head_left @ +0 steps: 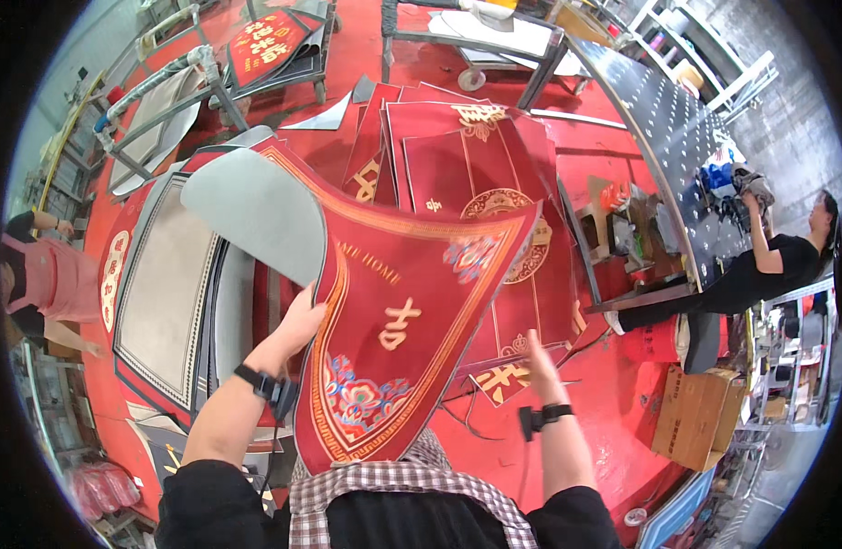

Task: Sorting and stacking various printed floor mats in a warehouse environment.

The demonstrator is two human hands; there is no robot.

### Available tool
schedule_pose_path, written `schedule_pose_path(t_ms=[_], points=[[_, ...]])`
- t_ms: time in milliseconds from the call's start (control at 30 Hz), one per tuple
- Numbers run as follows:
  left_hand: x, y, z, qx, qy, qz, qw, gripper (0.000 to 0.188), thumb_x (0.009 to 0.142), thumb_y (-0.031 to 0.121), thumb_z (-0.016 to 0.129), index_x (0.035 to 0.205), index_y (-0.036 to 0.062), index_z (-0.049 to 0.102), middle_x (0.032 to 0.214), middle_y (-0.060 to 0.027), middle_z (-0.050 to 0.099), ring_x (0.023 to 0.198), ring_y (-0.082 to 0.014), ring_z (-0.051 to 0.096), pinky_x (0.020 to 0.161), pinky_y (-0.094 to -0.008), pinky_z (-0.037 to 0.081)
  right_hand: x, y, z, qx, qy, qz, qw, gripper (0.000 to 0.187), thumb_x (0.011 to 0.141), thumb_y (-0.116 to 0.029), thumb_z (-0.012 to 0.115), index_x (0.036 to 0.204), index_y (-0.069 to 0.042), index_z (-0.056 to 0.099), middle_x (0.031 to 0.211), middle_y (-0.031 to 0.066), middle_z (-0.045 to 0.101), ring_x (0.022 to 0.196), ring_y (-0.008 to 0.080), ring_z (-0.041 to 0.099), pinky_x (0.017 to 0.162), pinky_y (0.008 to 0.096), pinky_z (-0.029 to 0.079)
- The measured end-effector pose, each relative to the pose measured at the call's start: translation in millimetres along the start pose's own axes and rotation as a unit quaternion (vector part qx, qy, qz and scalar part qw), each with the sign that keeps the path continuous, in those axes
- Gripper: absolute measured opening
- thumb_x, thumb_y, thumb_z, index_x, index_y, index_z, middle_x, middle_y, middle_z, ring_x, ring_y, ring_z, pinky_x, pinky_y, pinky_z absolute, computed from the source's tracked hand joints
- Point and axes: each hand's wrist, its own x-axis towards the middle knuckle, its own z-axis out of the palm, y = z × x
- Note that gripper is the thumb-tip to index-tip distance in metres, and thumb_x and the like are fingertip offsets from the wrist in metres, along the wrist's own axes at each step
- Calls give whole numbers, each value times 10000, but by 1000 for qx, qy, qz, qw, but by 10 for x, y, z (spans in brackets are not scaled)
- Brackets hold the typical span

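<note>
A red floor mat point(421, 302) with a gold border and colourful flower corners hangs bent in front of me, its far left part curled over so the grey backing point(256, 197) shows. My left hand point(302, 318) is closed on the mat's left edge, its fingertips partly hidden. To the right of the mat, apart from it, my right hand point(543, 366) holds nothing, its fingers stretched out and thumb side up. Beyond the held mat lies a pile of red mats point(425, 165) with gold patterns.
Left of me is a stack of beige and grey mats point(169, 284). Metal-framed carts point(466, 41) stand at the back, and a dark perforated table point(640, 101) at the right. A cardboard box point(691, 421) sits at lower right. One person point(777, 261) stands right, another point(50, 279) left.
</note>
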Motion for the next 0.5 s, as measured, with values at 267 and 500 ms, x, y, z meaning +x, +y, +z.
schedule_pose_path(t_ms=[267, 500], points=[[-638, -104, 96, 148, -28, -14, 989, 656, 821, 41, 396, 1379, 100, 57, 1333, -169, 326, 1227, -225, 329, 998, -294, 254, 472, 21, 872, 299, -154, 139, 932, 743, 701, -643, 523, 1181, -83, 431, 1129, 121, 474, 982, 253, 461, 799, 472, 381], [-839, 39, -61, 116, 76, 5, 990, 706, 770, -38, 375, 1382, 103, 50, 1348, -159, 310, 1232, -217, 316, 1001, -287, 246, 940, 159, 937, 47, 0, 46, 998, 286, 788, -124, 556, 1049, -8, 571, 908, 111, 611, 769, 236, 593, 612, 385, 459]])
